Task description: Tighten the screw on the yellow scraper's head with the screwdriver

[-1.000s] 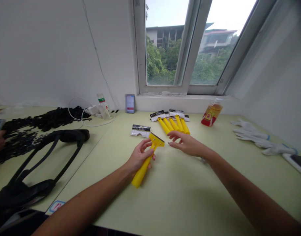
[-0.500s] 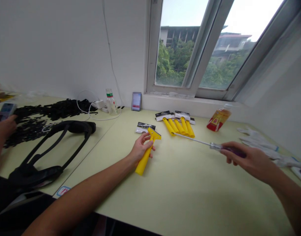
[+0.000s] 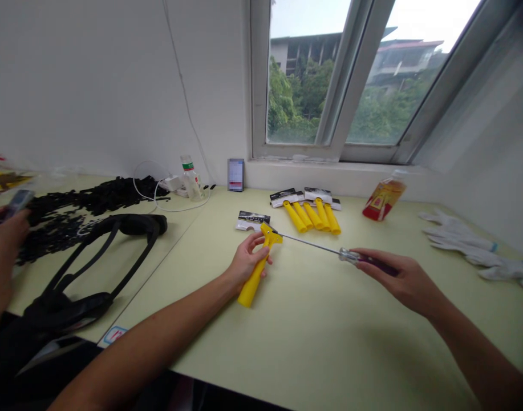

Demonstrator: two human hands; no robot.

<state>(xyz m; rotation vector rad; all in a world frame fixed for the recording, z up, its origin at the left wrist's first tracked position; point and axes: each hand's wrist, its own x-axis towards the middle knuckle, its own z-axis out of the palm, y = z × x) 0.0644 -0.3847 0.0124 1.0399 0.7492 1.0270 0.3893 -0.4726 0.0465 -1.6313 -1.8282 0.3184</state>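
Right hand (image 3: 404,279) swung screwdriver (image 3: 329,251) inward, shaft lying leftward, tip at scraper (image 3: 258,268) head, left hand (image 3: 244,262) gripping its handle

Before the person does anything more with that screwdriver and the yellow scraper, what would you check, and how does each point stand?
1. Left hand holds the yellow scraper by its handle: ok.
2. Right hand has its grip on the screwdriver handle: ok.
3. Screwdriver tip reaches the scraper head: ok; whether it sits in a screw: cannot tell.
4. Scraper handle end rests on the table: ok.
5. Spare scrapers and the loose card lie apart from the shaft: ok.
6. The other person's hand at far left is away from the tools: ok.
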